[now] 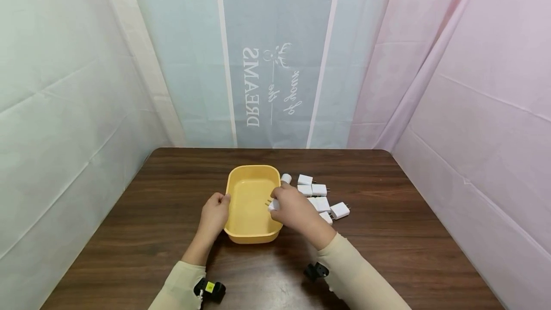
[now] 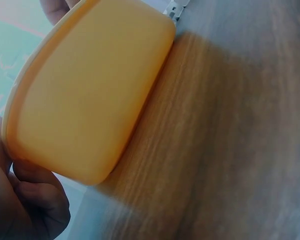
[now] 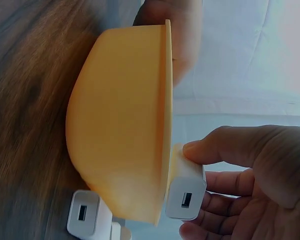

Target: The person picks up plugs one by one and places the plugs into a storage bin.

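Nearest are two cream sleeves [image 1: 361, 271], on the near side of the yellow tray [image 1: 252, 238], each with a black device [image 1: 211, 290] at the wrist. The left hand [image 1: 215, 213] pinches the tray's left rim, thumb on top and fingers curled beneath. The right hand [image 1: 296, 208] pinches a white two-pronged charger [image 1: 273, 205] between thumb and fingers at the tray's right rim, prongs pointing in over its floor; whether the charger touches the rim is hard to tell, since the hand hides much of it. Just right of the tray lie loose chargers [image 1: 340, 210], white too, in a cluster. The tray stands on a dark wood table [image 1: 172, 233], and beyond it hangs a lettered cloth [image 1: 275, 13].
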The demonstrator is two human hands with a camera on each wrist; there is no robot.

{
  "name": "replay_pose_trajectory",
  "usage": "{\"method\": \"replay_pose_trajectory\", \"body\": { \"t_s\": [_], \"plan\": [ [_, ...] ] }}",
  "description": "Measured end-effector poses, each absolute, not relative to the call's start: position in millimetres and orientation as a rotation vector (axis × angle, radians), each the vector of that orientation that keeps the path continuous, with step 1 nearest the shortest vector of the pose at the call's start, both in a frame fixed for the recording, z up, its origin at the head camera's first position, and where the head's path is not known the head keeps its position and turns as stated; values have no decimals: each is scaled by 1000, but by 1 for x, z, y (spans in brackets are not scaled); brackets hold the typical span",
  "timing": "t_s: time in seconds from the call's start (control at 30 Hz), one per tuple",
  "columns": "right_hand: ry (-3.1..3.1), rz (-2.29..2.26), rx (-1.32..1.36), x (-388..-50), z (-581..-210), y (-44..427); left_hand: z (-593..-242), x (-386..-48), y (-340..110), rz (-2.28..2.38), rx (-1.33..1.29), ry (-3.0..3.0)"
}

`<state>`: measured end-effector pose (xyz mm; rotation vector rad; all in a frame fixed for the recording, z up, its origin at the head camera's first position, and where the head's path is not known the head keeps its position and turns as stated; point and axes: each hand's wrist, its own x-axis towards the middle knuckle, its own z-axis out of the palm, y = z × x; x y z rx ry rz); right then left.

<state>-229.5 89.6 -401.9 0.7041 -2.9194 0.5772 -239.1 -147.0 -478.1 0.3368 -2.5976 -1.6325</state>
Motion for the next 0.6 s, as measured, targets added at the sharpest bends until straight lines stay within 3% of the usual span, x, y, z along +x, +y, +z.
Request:
{"method": "replay_pose_trajectory", "body": {
  "t_s": [0.6],
  "plan": [
    [-2960, 529, 715, -231, -404, 61, -479, -239, -147, -1613, 350, -2597]
  ]
}}
